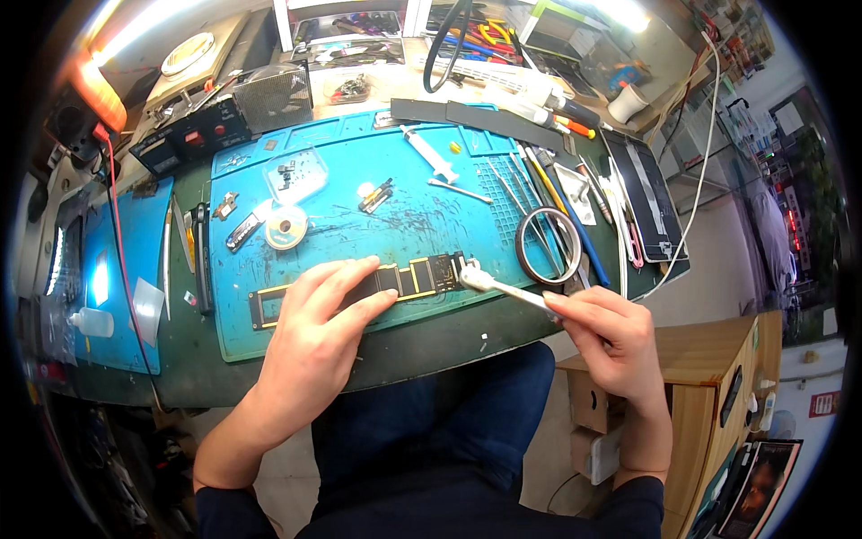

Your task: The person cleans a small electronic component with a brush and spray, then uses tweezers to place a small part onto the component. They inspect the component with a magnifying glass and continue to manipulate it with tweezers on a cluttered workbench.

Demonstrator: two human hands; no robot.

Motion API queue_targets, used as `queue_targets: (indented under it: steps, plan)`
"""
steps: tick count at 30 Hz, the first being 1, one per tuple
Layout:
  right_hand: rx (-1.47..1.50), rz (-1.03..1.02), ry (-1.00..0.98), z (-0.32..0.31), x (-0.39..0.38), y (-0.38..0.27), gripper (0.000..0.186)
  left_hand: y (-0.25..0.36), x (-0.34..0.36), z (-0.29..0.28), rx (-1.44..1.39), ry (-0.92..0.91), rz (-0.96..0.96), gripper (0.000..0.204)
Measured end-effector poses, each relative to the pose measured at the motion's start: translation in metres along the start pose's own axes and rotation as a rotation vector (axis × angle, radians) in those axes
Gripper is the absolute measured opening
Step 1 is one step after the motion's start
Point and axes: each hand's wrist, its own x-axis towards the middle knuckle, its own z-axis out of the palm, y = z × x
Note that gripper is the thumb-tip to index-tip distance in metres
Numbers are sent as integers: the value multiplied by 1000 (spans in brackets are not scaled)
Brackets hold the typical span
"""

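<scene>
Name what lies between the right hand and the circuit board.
In the head view, a white brush spans it: handle pinched in the right hand, head at the right end of the circuit board.

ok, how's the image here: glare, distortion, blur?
Head view: lights at upper left and upper right blown out; head view: white glare patch on the small left mat; head view: table edge bowed, rim black; head view: right hand without obvious blur, circuit board details too small to make out.
</scene>
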Motion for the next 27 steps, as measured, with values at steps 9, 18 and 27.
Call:
queue_targets:
  steps: [9,18,27]
  plan:
    - [-24,26,18,8,-5,5,39,0,1,0,13,-12,6,45]
    - [214,189,205,2,-26,24,29,16,22,2,208,-79,155,44]
    - [319,160,315,21,-35,47,30,5,55,12,311,-219,312,47]
